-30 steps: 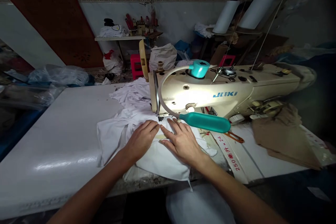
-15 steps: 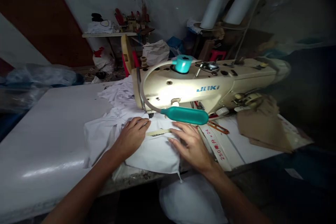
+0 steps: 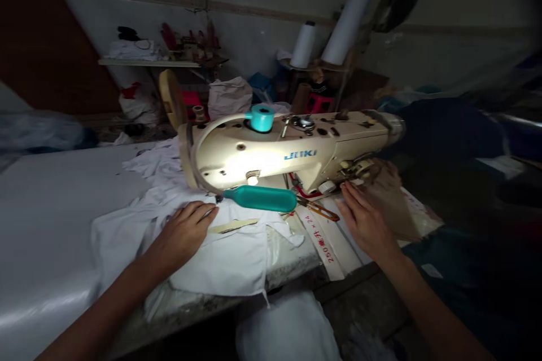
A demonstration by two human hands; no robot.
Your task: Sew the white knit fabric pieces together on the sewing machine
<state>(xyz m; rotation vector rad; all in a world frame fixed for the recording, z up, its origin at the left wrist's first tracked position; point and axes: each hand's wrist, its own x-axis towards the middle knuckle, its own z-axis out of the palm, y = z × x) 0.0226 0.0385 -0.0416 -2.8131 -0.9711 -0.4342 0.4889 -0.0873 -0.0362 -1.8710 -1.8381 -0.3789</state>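
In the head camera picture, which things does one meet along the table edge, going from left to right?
White cloth → left hand resting on it → teal lamp head → orange-handled snips → right hand → brown cloth.

"JUKI" on sewing machine (image 3: 292, 152); strip (image 3: 324, 240) (red print) "×24"

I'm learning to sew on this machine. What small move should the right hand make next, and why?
Probably a short reach forward onto the tan fabric: the right hand hovers open at its edge, while the left hand rests flat on the white cloth by the needle.
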